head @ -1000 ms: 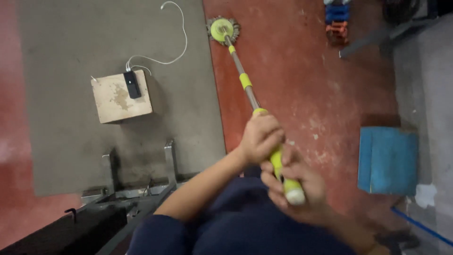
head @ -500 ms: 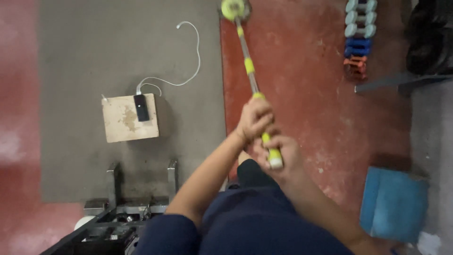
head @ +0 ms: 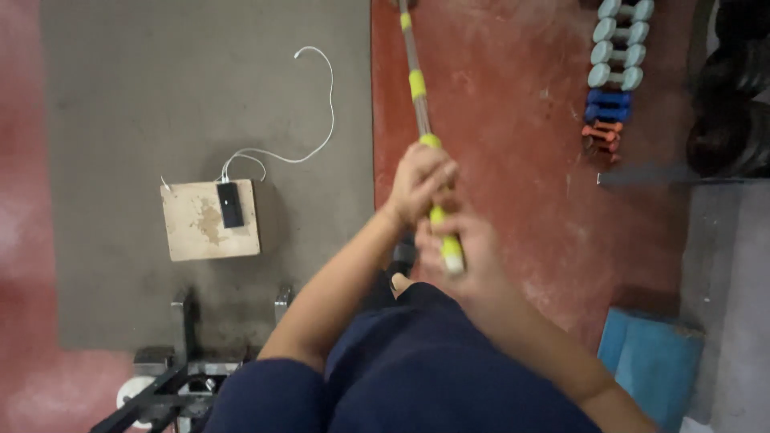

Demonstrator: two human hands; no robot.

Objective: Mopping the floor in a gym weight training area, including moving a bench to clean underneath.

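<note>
Both the left hand (head: 421,184) and right hand (head: 469,256) are clamped on a yellow-and-silver mop pole (head: 417,84), angled over the red floor (head: 497,120), near dumbbells (head: 613,76).

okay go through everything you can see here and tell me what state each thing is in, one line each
mop handle: gripped by both hands, slanting away over the red floor.
left hand: closed on the handle, higher up.
right hand: closed near the handle's end.
phone: lying flat on a square board, white cable plugged in.
dumbbells: lined up in a row on the floor.
</note>
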